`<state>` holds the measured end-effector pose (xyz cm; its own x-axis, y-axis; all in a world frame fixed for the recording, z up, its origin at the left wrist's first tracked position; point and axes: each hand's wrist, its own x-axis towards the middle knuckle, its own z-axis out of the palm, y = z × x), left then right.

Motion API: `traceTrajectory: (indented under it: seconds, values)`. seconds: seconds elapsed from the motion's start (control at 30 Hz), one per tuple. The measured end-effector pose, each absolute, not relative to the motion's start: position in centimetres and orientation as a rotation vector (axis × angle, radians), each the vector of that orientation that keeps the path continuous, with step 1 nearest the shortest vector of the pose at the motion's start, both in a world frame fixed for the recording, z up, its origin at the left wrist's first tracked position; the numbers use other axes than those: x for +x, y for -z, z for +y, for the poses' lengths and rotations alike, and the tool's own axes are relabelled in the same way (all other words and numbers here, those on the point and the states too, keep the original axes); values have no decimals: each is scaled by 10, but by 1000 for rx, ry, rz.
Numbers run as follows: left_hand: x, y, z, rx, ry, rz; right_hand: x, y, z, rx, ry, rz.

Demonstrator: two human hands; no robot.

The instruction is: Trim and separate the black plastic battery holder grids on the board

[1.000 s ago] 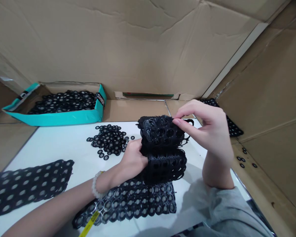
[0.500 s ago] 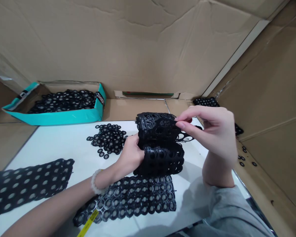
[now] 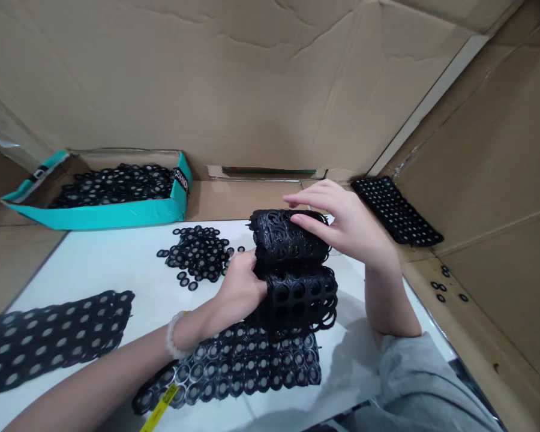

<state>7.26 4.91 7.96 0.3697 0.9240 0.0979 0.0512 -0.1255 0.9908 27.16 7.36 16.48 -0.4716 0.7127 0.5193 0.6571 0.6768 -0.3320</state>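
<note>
The left hand grips a folded black perforated rubber sheet — fingertips hidden behind; the right hand, loosely open, covers its top edge — contact unclear.

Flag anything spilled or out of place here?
Some small black rings lie scattered on the cardboard right of the white table, away from the main ring pile. They look like strays; nothing shows whether they were dropped.

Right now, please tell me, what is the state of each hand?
Left hand: closed, gripping the bundle of black perforated sheets.
Right hand: partly open, thumb and fingers at the bundle's upper part; firm grip cannot be told.
</note>
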Motion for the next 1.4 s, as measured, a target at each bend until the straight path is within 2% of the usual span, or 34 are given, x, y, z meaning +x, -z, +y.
traceTrajectory:
  seconds: [0.43, 0.67, 0.83, 1.23, 1.4]
  values:
    - [73, -80, 50, 1551, -943, 972, 271, -166, 57, -977, -58, -2001]
    - [72, -73, 50, 1539, -989, 921, 299, -176, 52, -707, -385, -2232]
    - [73, -79, 48, 1566, -941, 885, 276, -168, 69, -978, -254, -2222]
    - [74, -76, 47, 1543, -913, 909, 265, -165, 55, -898, -53, -2105]
    - [72, -71, 47, 1610, -933, 899, 284, -178, 46, -770, -294, -2231]
